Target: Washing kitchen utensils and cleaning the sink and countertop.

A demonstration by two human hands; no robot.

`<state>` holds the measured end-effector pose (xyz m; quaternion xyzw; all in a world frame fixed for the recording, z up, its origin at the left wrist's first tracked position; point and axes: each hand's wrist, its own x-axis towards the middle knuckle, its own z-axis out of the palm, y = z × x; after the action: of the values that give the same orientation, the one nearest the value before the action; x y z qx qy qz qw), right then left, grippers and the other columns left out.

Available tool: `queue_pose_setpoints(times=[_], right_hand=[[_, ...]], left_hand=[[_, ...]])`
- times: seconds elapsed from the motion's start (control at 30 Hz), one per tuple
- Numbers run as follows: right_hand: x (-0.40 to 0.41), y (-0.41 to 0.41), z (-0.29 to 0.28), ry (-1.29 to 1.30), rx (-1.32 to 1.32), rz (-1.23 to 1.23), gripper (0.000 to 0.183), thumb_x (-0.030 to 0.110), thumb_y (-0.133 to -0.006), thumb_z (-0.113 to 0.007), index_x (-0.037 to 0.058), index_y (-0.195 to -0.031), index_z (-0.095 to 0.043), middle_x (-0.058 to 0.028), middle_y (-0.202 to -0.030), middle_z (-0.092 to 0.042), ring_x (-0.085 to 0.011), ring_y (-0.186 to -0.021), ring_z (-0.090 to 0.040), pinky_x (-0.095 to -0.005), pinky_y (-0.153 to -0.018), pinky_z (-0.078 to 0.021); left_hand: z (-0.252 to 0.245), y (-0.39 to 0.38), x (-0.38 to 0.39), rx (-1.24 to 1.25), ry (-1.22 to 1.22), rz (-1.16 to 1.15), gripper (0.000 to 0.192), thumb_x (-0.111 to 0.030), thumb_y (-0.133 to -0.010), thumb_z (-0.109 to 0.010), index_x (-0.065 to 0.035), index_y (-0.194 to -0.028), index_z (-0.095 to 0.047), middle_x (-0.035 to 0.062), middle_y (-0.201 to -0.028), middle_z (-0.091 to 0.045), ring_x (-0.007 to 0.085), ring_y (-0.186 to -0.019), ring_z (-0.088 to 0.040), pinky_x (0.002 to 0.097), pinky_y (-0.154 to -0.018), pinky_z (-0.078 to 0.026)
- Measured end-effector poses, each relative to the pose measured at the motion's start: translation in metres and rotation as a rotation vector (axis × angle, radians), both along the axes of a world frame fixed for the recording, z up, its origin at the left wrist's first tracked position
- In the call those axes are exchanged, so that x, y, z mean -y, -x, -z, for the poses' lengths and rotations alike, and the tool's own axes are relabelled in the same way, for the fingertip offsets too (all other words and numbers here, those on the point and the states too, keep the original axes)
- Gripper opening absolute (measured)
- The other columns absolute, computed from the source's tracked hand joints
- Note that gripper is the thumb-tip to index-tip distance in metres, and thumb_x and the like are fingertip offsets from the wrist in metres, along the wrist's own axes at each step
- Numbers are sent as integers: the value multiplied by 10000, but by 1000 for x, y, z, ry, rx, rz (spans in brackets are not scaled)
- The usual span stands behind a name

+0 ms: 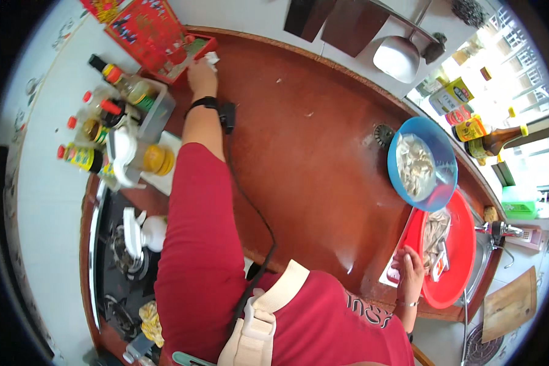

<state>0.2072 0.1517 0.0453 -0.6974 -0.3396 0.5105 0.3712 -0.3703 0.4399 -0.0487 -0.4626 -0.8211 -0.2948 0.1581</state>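
My left arm reaches to the far left of the brown-red counter point(311, 151). There my left hand point(203, 77) holds a crumpled white tissue or cloth point(212, 58) against the edge of a red box-like stand point(178, 59). A black band with a small device point(227, 118) is on that wrist, its cable running back to me. On the right, my right hand point(411, 269) is beside the rim of a red plastic basin point(455, 283); its fingers are loosely bent, with nothing seen in them. In the basin lie pale greyish limp pieces point(436, 228) and a white-and-red object point(439, 265).
A blue bowl point(395, 160) of pale pieces in cloudy liquid stands by the red basin, over the sink point(482, 256). Sauce bottles point(84, 158) and a white-lidded jug point(153, 158) crowd the left side, near a black gas hob point(119, 238). A wok spatula point(397, 57) hangs on the wall.
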Motion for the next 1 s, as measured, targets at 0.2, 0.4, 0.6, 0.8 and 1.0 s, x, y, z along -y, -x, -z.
queue_pose_setpoints(times=[0.2,0.4,0.6,0.8,1.0], right_hand=[[-20,3,6,-3,42,86,275,158,-860,-507,-15,-1074,-509,-69,-871,-578,-123,-739,-554,-215,-612,-451],[-33,1,11,28,135,41,250,142,-864,-500,-9,-1062,-515,-69,-846,-589,-111,-699,-552,-201,-607,-436],[-43,-7,20,36,73,-8,254,134,-868,-488,-12,-1076,-500,-80,-854,-582,-118,-698,-552,-204,-592,-441],[-64,5,18,-20,-16,-87,286,142,-860,-516,-31,-1087,-490,-71,-873,-575,-123,-742,-547,-233,-656,-450],[-77,6,11,-115,91,-258,267,105,-860,-505,-37,-1085,-491,-79,-902,-579,-119,-765,-545,-234,-681,-449]], left_hand=[[44,44,-57,-140,409,66,234,-156,-815,-466,6,-934,-586,196,-950,-555,346,-904,-542,414,-767,-447],[38,18,-112,21,296,24,272,-210,-837,-450,14,-872,-601,194,-884,-602,312,-848,-587,402,-721,-473],[50,3,-131,-141,301,78,198,-146,-764,-477,-33,-820,-630,158,-822,-616,355,-804,-574,416,-705,-464],[52,-85,-108,-177,250,415,179,-78,-733,-481,-74,-800,-647,144,-845,-606,301,-824,-569,363,-748,-448],[29,-160,-77,221,330,692,128,-89,-726,-535,-85,-799,-639,144,-840,-611,295,-783,-595,374,-693,-471]])
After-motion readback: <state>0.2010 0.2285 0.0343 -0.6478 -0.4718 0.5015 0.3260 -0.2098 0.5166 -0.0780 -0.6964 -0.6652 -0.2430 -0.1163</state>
